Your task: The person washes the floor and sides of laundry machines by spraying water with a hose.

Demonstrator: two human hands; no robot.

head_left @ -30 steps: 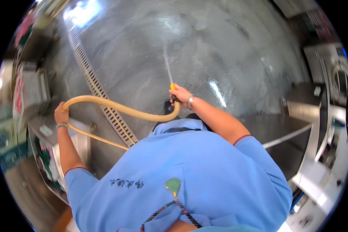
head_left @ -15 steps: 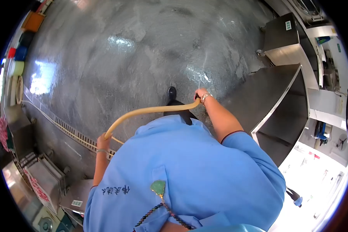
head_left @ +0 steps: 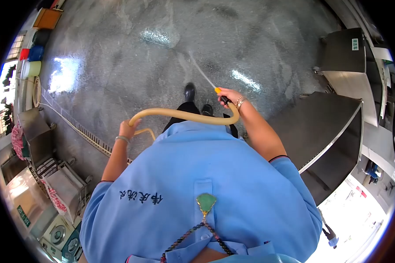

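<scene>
My right hand [head_left: 230, 97] is closed around the black and yellow nozzle [head_left: 225, 100] at the end of a tan hose [head_left: 180, 114]. A thin jet of water [head_left: 201, 71] leaves the yellow tip and points forward and left onto the wet grey floor [head_left: 171, 65]. To the left, my left hand [head_left: 127, 129] is wrapped round the same hose, which arcs between both hands in front of my waist. Behind the left hand a thinner-looking length of hose [head_left: 147, 130] hangs down.
A slotted floor drain [head_left: 81, 129] runs along the left. Metal carts [head_left: 36, 131] stand at the left, and metal carts [head_left: 320, 127] stand close on the right. A coiled hose [head_left: 37, 92] and buckets [head_left: 32, 69] are at the far left. Another person [head_left: 330, 234] is far off at the lower right.
The view has turned, bringing the right-hand carts closer. The water jet, first pointing nearly straight ahead, now slants left. Both hands keep hold, and a second shoe has come into view.
</scene>
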